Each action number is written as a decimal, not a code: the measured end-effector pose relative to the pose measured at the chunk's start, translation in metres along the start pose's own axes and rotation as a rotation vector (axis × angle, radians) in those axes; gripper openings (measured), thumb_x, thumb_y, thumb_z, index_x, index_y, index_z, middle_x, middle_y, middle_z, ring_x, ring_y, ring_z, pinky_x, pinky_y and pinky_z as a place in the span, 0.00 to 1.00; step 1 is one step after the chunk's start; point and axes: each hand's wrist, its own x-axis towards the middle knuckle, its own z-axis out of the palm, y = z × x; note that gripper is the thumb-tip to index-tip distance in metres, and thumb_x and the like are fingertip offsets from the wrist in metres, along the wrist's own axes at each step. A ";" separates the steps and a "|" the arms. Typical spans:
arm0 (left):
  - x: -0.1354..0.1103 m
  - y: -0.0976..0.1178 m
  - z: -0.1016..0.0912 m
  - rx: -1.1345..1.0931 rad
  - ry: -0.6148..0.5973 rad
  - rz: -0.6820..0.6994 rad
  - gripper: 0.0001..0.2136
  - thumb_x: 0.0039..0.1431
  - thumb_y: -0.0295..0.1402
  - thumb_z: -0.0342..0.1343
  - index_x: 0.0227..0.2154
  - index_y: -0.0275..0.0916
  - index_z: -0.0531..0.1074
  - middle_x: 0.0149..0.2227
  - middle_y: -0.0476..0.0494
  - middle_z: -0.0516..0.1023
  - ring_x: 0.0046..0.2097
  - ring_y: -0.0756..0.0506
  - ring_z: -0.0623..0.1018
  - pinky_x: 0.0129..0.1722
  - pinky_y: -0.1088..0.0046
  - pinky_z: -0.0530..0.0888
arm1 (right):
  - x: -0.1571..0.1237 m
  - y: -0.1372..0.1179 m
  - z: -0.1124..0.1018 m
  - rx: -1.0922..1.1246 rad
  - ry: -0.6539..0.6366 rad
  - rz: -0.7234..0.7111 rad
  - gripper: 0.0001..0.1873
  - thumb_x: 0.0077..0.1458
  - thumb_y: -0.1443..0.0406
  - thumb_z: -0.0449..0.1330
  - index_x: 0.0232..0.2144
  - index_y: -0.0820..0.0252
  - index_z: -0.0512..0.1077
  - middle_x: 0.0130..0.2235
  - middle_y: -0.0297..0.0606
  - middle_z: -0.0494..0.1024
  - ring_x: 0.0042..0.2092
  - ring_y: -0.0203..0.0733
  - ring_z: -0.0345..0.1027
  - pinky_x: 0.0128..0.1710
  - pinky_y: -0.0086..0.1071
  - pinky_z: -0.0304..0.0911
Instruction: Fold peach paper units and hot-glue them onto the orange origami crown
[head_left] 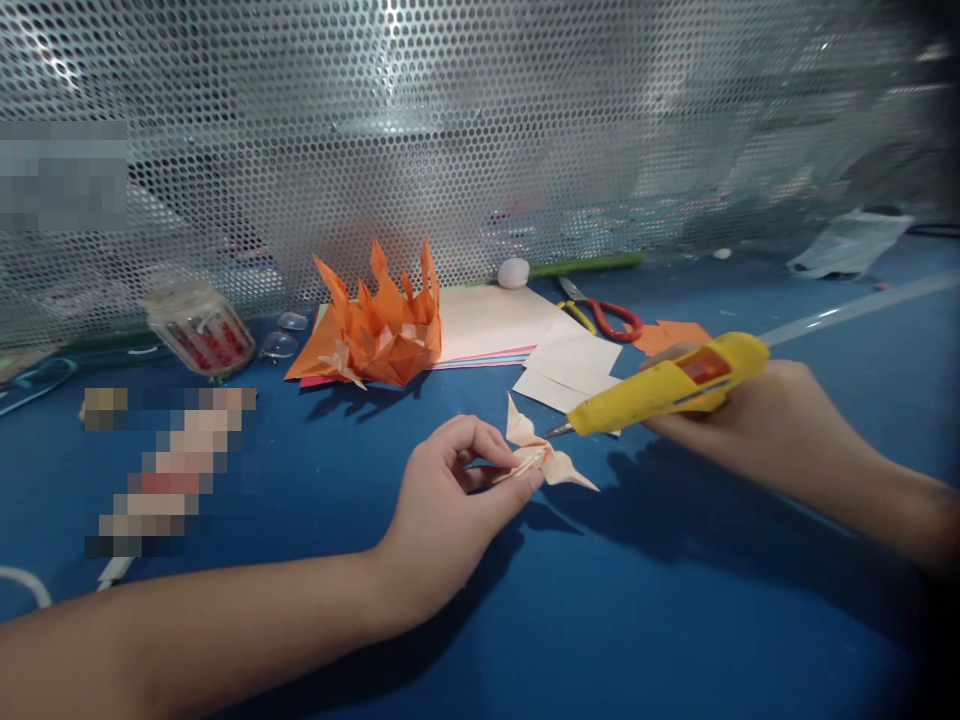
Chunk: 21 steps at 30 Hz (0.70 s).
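Left hand [457,500] pinches cream folded paper [559,467], pointed and petal-like, base partly hidden; to that hand's right, the right hand [746,415] grips a smooth yellow glue gun [667,391], its grasp mostly concealed.

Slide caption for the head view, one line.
Left hand pinches folded cream paper; right hand holds a yellow glue gun, nozzle near it.

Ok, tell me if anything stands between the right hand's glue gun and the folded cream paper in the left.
Nothing visible. The right hand holds the yellow glue gun with its nozzle close by the folded paper in the left hand; whether they touch is unclear. The pale sheets lie beyond, out of the way.
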 end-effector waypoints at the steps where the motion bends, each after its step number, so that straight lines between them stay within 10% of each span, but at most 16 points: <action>1: 0.000 0.000 0.000 -0.005 -0.006 -0.001 0.12 0.45 0.30 0.67 0.19 0.38 0.66 0.28 0.51 0.71 0.31 0.52 0.72 0.33 0.78 0.73 | 0.001 0.000 0.000 0.010 0.016 0.003 0.22 0.50 0.48 0.54 0.12 0.52 0.64 0.13 0.34 0.72 0.18 0.44 0.71 0.16 0.31 0.58; 21: 0.000 -0.005 -0.002 -0.037 -0.058 -0.032 0.12 0.46 0.30 0.67 0.20 0.38 0.66 0.27 0.52 0.70 0.31 0.52 0.73 0.33 0.78 0.72 | -0.003 -0.021 -0.016 0.089 0.201 -0.154 0.17 0.60 0.49 0.55 0.30 0.54 0.72 0.26 0.33 0.81 0.20 0.41 0.74 0.19 0.31 0.65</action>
